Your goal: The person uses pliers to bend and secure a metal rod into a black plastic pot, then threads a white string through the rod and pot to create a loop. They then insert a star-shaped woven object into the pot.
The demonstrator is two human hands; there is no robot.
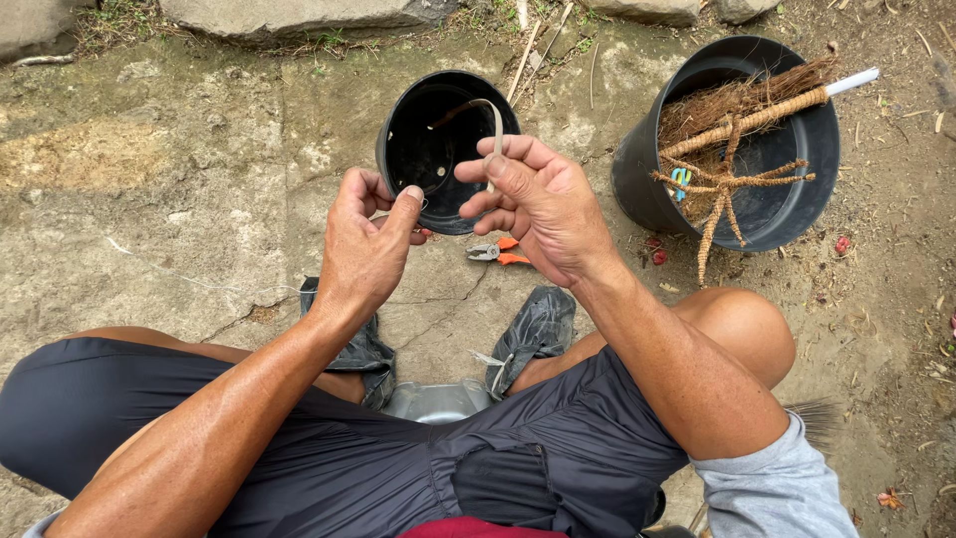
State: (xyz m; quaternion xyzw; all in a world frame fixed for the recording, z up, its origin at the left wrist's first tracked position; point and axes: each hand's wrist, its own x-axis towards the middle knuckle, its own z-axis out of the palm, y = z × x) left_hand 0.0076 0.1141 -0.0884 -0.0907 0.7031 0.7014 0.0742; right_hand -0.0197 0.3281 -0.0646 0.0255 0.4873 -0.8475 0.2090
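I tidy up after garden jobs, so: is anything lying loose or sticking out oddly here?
Orange-handled pliers lie loose on the ground beside the small black pot. In the large black pot, a fibre-wrapped pole leans out over the rim.

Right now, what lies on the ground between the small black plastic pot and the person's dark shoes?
Orange-handled pliers lie on the bare concrete, seen in the head view beneath the right hand.

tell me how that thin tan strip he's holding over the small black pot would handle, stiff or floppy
The thin tan strip arches in a smooth curve above the right hand, so it is probably springy, not limp. It looks light, since fingertips alone hold it. Its far end hangs over the small black pot and would likely flick back if released.
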